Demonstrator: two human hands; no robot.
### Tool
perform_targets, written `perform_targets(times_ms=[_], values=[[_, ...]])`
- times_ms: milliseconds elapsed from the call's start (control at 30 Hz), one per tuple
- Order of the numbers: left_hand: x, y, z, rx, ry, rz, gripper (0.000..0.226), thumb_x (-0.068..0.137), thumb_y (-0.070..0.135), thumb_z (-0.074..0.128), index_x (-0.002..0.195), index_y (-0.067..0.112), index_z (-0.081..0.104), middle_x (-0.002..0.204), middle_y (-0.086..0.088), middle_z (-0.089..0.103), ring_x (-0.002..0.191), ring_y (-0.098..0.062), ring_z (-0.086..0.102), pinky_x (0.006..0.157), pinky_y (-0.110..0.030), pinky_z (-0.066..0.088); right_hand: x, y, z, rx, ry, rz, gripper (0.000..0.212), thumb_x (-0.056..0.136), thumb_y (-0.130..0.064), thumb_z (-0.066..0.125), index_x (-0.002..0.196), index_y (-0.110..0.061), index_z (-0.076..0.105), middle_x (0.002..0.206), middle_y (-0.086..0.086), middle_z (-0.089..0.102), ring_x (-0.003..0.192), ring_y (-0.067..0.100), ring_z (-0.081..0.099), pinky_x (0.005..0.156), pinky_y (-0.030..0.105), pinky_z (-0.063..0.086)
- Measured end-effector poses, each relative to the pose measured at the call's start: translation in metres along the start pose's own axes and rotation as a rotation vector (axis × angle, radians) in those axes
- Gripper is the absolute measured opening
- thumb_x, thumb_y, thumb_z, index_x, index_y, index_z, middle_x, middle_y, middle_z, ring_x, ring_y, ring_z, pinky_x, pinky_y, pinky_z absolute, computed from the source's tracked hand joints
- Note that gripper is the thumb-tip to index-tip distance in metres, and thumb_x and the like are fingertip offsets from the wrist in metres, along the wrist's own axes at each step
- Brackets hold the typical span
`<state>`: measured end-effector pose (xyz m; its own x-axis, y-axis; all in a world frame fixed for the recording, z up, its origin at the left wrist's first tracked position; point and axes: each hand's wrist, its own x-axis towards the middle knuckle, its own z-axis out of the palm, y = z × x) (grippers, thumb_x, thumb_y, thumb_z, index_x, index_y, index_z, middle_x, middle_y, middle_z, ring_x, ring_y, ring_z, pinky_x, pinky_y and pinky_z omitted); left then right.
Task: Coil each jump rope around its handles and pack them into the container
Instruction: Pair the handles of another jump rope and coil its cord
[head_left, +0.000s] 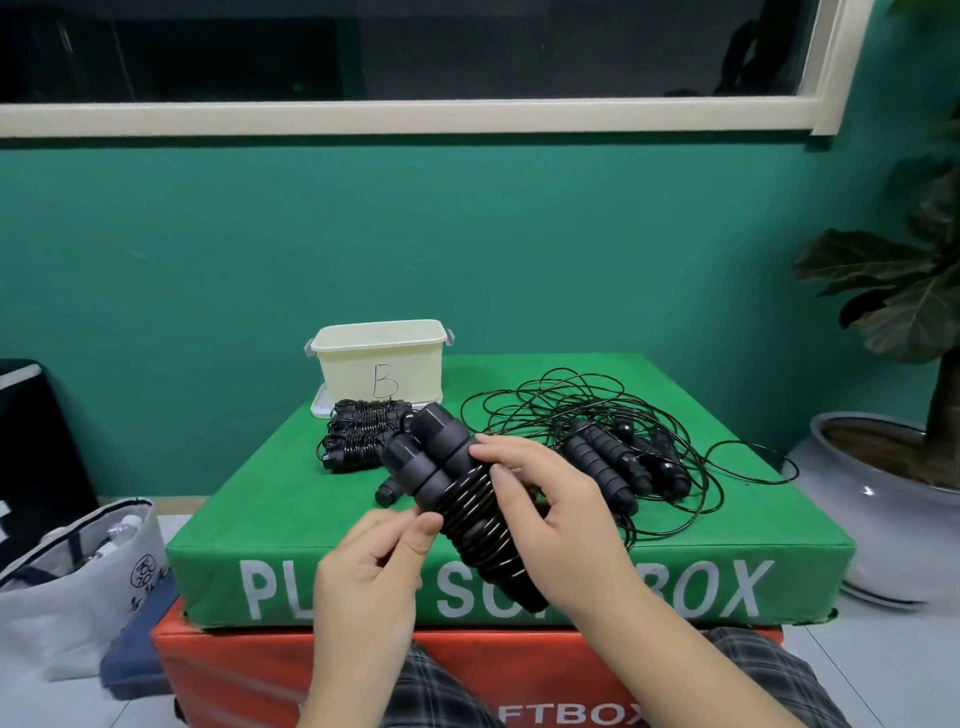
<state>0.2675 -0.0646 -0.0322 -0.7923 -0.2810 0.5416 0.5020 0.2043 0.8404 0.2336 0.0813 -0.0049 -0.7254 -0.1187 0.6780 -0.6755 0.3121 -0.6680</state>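
1. Green wall and a dark window sit behind a green box (322, 499) stacked on an orange box (249, 670); a white bag (78, 577) with a round dark stamp, too small to read, leans at far left.
2. Left hand (371, 566) pinches something small at the coil's side, probably the rope's loose end, though I cannot tell for sure. If that pinch slips, the springy cord would likely unwind along the handles.
3. Wound ropes (358, 434) lie finished on the green box just in front of the tub (382, 364), which stands at the back left, open, marked with a handwritten "B". None looks packed yet.
4. Held rope (467, 504), two handles side by side with cord coiled around them, hangs above the box's front edge. Its turns sit tight, but an untucked end could spring free in transit to the tub.
5. Right hand (550, 514) wraps the coil from the right, fingers over the top. Easing this grip early risks the handles splaying apart.
6. Loose ropes (613, 457) tangle at right; pulling one could drag others off the box.
7. White print on the green box reads "PL… SO… BOX", partly hidden by hands; the orange box shows "FTBOX".
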Motion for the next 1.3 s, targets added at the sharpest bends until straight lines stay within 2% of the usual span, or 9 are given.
perform_targets(times_ms=[167,367,533,633,767,867,1067,1200,1300], values=[[0.000,0.004,0.001,-0.109,0.059,-0.053,0.013,0.069,0.027,0.066,0.077,0.033,0.075,0.066,0.002,0.060,0.046,-0.007,0.046,0.049,-0.017,0.042,-0.001,-0.007,-0.005,-0.207,-0.209,0.070,0.070,0.070,-0.060,0.053,0.135,-0.035,0.047,0.121,-0.039,0.043,0.117,-0.017,0.041,0.098,0.007,0.031],[-0.002,0.001,0.005,-0.063,-0.006,-0.033,0.018,0.074,0.020,0.067,0.083,0.033,0.075,0.068,0.002,0.059,0.045,-0.008,0.045,0.046,-0.018,0.039,0.001,-0.007,-0.003,-0.378,-0.308,0.099,0.091,0.072,-0.053,0.073,0.146,-0.028,0.027,0.136,-0.018,0.034,0.124,0.003,0.042,0.104,0.030,0.039],[0.000,-0.002,0.001,0.000,-0.093,0.044,0.018,0.084,0.037,0.067,0.099,0.046,0.068,0.073,0.007,0.058,0.051,-0.003,0.046,0.052,-0.016,0.040,0.001,-0.002,-0.007,-0.417,-0.263,0.144,0.086,0.079,-0.054,0.063,0.150,-0.026,0.025,0.131,-0.013,0.048,0.122,0.008,0.046,0.101,0.029,0.038],[0.002,0.000,-0.001,-0.035,-0.081,0.050,0.019,0.084,0.029,0.066,0.097,0.042,0.070,0.072,0.006,0.060,0.049,-0.005,0.044,0.050,-0.015,0.038,0.001,-0.003,-0.009,-0.294,-0.267,0.197,0.082,0.077,-0.056,0.060,0.148,-0.033,0.025,0.121,-0.013,0.061,0.106,0.010,0.057,0.094,0.032,0.044],[0.006,-0.007,-0.004,-0.140,0.054,-0.126,0.023,0.077,0.017,0.068,0.071,0.039,0.071,0.048,0.001,0.044,0.042,-0.009,0.031,0.039,-0.017,0.025,-0.001,-0.012,-0.011,-0.134,-0.290,0.207,0.049,0.083,-0.040,0.066,0.124,-0.041,0.039,0.094,-0.014,0.068,0.077,0.006,0.063,0.080,0.035,0.050],[0.011,-0.013,-0.003,-0.258,0.062,-0.224,0.026,0.064,0.030,0.084,0.076,0.027,0.062,0.059,-0.002,0.046,0.044,-0.010,0.033,0.038,-0.015,0.026,-0.001,-0.020,-0.012,-0.003,-0.333,0.213,0.044,0.074,-0.047,0.064,0.112,-0.044,0.043,0.090,-0.015,0.069,0.069,0.005,0.064,0.075,0.036,0.053],[0.008,-0.014,-0.001,-0.370,-0.125,-0.319,0.091,0.035,0.081,0.074,0.094,0.013,0.063,0.042,0.006,0.030,0.035,-0.005,0.023,0.037,-0.016,0.020,-0.001,-0.018,-0.013,0.137,-0.388,0.237,0.045,0.066,-0.058,0.059,0.107,-0.054,0.043,0.096,-0.002,0.069,0.080,0.020,0.070,0.079,0.049,0.055],[0.005,-0.003,-0.003,-0.217,-0.040,-0.238,0.078,0.045,0.087,0.062,0.069,0.013,0.064,0.041,0.001,0.031,0.036,-0.007,0.025,0.038,-0.017,0.019,0.002,-0.014,-0.011,0.126,-0.376,0.176,0.053,0.071,-0.058,0.057,0.120,-0.061,0.036,0.112,-0.015,0.063,0.099,0.007,0.064,0.096,0.038,0.049],[0.005,0.007,-0.006,-0.078,-0.024,-0.192,0.051,0.069,0.057,0.057,0.058,0.007,0.064,0.039,0.002,0.044,0.034,-0.002,0.034,0.038,-0.014,0.026,0.004,-0.013,-0.007,-0.020,-0.183,-0.105,0.036,0.085,-0.037,0.056,0.120,-0.045,0.054,0.118,-0.017,0.055,0.111,0.001,0.054,0.098,0.019,0.041]])
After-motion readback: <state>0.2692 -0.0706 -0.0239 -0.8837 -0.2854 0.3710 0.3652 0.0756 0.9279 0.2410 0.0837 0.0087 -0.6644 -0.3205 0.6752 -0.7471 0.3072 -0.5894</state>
